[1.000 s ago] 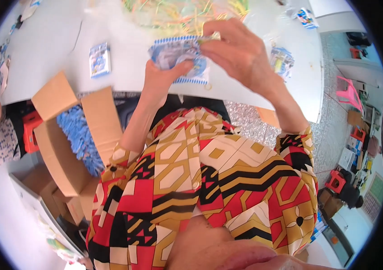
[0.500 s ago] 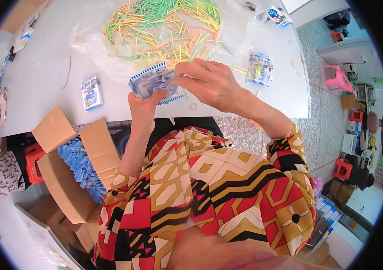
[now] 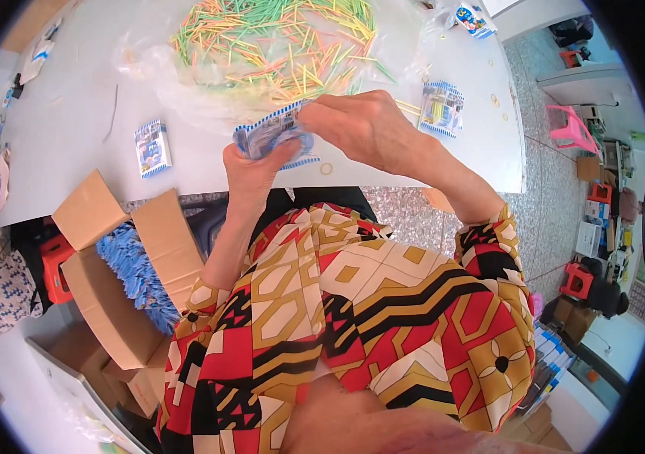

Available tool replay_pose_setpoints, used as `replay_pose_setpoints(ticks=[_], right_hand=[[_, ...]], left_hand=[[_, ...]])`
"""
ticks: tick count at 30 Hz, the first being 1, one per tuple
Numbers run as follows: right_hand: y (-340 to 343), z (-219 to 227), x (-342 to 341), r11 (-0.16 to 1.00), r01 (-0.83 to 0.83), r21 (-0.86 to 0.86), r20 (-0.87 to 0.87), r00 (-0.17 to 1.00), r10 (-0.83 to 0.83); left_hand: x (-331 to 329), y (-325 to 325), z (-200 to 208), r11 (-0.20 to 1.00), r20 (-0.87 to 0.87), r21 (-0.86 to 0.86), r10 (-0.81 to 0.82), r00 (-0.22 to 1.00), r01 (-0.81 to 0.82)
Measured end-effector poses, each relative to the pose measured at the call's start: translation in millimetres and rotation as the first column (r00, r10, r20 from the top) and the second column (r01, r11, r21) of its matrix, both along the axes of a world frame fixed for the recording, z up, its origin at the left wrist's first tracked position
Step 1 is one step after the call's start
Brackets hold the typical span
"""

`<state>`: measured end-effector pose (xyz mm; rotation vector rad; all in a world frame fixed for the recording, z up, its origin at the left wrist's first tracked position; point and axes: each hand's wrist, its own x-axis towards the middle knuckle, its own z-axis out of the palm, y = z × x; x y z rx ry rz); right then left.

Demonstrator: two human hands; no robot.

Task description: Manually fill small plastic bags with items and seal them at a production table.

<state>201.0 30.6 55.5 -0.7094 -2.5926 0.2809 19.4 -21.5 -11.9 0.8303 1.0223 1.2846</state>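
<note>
My left hand point(image 3: 253, 172) holds a clear plastic packet point(image 3: 268, 136) with blue-and-white striped edges, its thumb across the front. At the packet's upper right corner, the fingers of my right hand point(image 3: 372, 130) are closed on the edge; their tips are partly hidden. What the packet contains cannot be made out. Beyond both hands lies a loose pile of thin green, yellow and orange sticks point(image 3: 285, 57) on clear plastic sheeting point(image 3: 141, 64). A similar packet with sticks inside point(image 3: 441, 111) lies right of my right hand. Another striped packet point(image 3: 153, 150) lies to the left.
A rubber band point(image 3: 326, 169) lies near the edge of the white table point(image 3: 209, 170). Below left, an open cardboard box point(image 3: 103, 303) holds many blue packets point(image 3: 137, 268). Another small packet point(image 3: 476, 21) sits at the far right corner. A pink chair point(image 3: 574, 130) stands farther right.
My right hand has moved slightly up and right, now closed over the packet's corner. The packet has shifted a little right with my left hand.
</note>
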Motion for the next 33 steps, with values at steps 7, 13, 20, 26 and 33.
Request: replay_pose_setpoints(ticks=[7, 13, 20, 26, 33], right_hand=[[-6.4, -0.2, -5.7, 0.994, 0.082, -0.078, -0.06, 0.994, -0.087], [-1.1, 0.7, -9.6, 0.999, 0.047, -0.022, -0.14, 0.989, -0.05], [0.7, 0.3, -6.7, 0.996, 0.091, -0.003, -0.105, 0.99, -0.091], [1.2, -0.7, -4.0, 0.994, 0.108, -0.024, -0.04, 0.993, -0.109], [15.9, 14.2, 13.0, 0.866, 0.133, -0.483, -0.366, 0.867, -0.338]], left_hand=[[4.5, 3.9, 1.5, 0.999, 0.003, 0.021, 0.047, 0.999, -0.047], [11.2, 5.3, -2.0, 0.998, -0.016, 0.013, 0.058, 0.998, -0.057], [16.5, 8.8, -6.2, 0.997, 0.081, 0.065, 0.024, 0.996, -0.029], [14.2, 9.5, -11.2, 0.997, 0.069, 0.06, 0.038, 0.997, -0.042], [11.1, 11.0, -12.2, 0.996, 0.077, 0.067, 0.061, 0.995, -0.066]])
